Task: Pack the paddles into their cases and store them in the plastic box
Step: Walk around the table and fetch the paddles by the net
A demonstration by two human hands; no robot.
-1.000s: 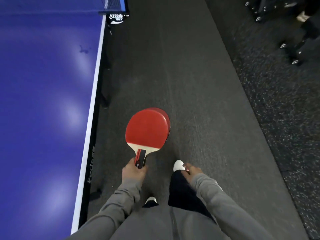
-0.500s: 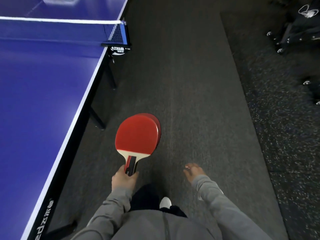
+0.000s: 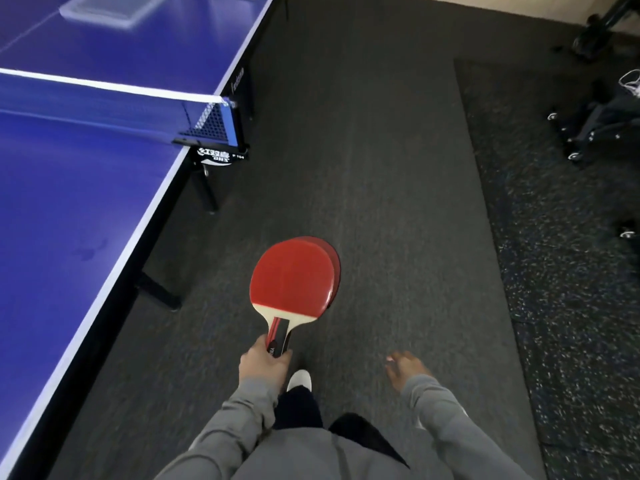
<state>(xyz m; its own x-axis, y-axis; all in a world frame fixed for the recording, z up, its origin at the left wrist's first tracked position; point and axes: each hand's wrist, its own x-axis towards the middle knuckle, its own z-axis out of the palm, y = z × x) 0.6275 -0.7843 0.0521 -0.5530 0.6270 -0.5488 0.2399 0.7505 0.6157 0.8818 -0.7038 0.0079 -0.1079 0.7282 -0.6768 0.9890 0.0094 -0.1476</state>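
Paddles (image 3: 292, 275) in my left hand (image 3: 261, 362): two stacked, red rubber faces up, lower one peeking out at right edge. Top paddle shows pale wood neck below rubber, handle black with red stripe. My fingers curled round both handles, blades pointing away from me, held over dark carpet (image 3: 363, 168). My right hand (image 3: 405, 370) hangs free beside, fingers loosely relaxed, holding nothing. Blue table-tennis table (image 3: 86, 188) to my left, net (image 3: 104, 105) with clamp post (image 3: 216, 140) at its edge. Blurred clear plastic box (image 3: 100, 10) sits on far half of table.
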